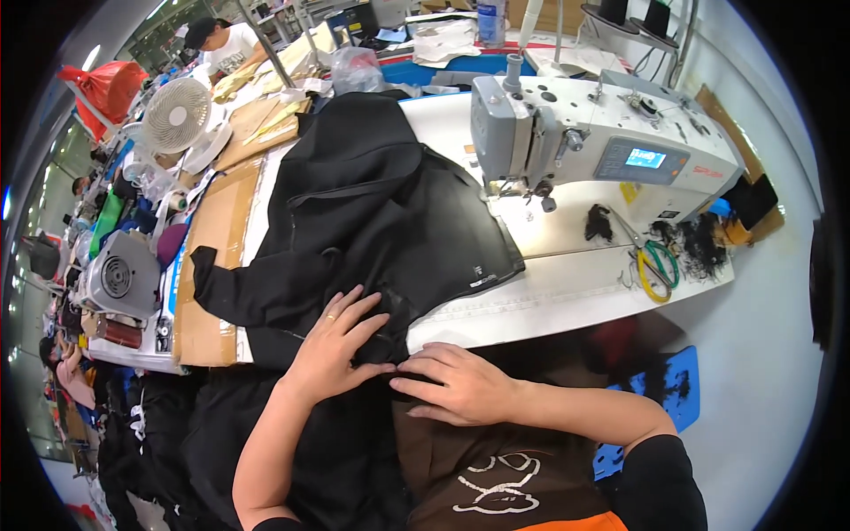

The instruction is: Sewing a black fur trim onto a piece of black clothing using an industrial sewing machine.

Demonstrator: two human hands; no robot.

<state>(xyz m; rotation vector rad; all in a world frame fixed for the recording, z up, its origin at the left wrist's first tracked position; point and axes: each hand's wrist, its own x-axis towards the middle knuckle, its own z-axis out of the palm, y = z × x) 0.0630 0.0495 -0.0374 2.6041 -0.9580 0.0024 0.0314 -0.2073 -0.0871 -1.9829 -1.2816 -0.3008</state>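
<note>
A black garment with a sleeve and a small pale print near its hem lies spread on the white sewing table. My left hand rests flat on its near part, fingers spread. Beside it, my right hand touches the cloth at the table's near edge; its fingers are apart and slightly bent, and whatever is under them is hidden. The white sewing machine, its screen lit, stands to the right of the garment. The garment's right side reaches close to the needle area.
Yellow-and-green-handled scissors lie by black thread scraps on the right. Cardboard covers the table's left side, near a white fan and a grey box-shaped device. Dark cloth hangs below. Another person works far left.
</note>
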